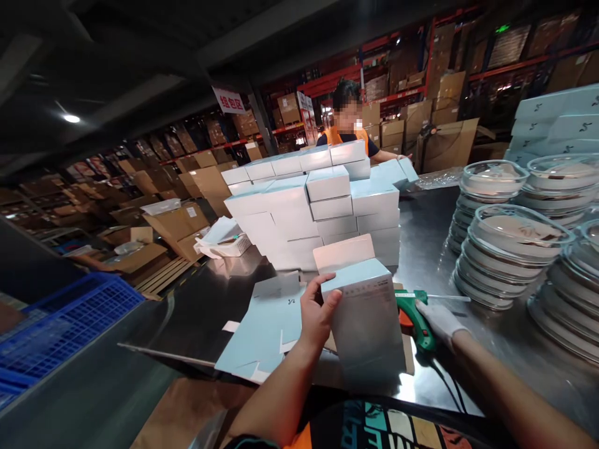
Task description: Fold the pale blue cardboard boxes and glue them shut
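My left hand [319,307] grips the upper left edge of a pale blue box [367,330], thumb on its near face and fingers over the top. The box stands tilted in front of me, one flap [344,252] raised at its far side. To its right, my gloved right hand [442,321] is wrapped round a green glue gun [420,318] with an orange trigger; its nozzle lies partly hidden behind the box. Flat, unfolded pale blue cartons [269,321] lie on the metal table to the left of my left hand.
A wall of stacked white boxes [290,215] rises beyond my hands. Stacks of glass-lidded round dishes [510,249] stand at right. A white basket [229,243] sits at the table's left; a blue crate [60,330] is lower left. Across the table, a co-worker [349,118] handles a box.
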The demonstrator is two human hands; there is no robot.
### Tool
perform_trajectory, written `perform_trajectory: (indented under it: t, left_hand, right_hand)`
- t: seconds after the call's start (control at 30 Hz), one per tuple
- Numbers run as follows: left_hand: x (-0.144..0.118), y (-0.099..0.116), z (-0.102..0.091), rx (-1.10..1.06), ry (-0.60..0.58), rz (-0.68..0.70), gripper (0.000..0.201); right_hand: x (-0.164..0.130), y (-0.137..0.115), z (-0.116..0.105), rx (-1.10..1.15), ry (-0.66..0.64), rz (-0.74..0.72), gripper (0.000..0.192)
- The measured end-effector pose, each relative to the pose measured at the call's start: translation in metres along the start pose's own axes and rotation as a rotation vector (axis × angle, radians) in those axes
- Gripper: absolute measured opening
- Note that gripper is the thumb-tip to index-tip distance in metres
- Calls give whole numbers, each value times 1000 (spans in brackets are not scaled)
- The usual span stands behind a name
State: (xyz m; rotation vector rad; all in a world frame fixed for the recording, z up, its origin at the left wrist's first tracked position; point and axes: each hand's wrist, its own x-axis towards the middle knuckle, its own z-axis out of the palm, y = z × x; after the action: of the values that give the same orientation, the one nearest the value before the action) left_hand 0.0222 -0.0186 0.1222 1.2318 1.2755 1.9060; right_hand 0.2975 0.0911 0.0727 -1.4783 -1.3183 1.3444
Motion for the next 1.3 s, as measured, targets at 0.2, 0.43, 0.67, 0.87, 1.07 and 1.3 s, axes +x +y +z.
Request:
perform_trajectory:
  t: [0.2,0.43,0.67,0.87,1.07,1.3]
  left_hand:
    - [-4,-9,3,93,-103,10,63]
    - [-7,-28,10,23,-121,288,50]
    - [6,-22,-12,110,-278,631,15]
    - [21,32,-21,677,-607,728,50]
    - [28,51,-34,692,-418,591,75]
    - [38,2,-60,26,160,-84,134]
  right_hand:
    - [-24,-40,6,91,-74,-353,64]
    - [-46,-66,23,36,-352,-653,91]
    - [-52,-32,14,-90,-356,-1103,27]
    - [-68,-45,33,-364,-193,-1492,57]
    - [-43,-96,-54,-792,75,-1347,83]
    - [38,-126,-183,-858,609,-773,10]
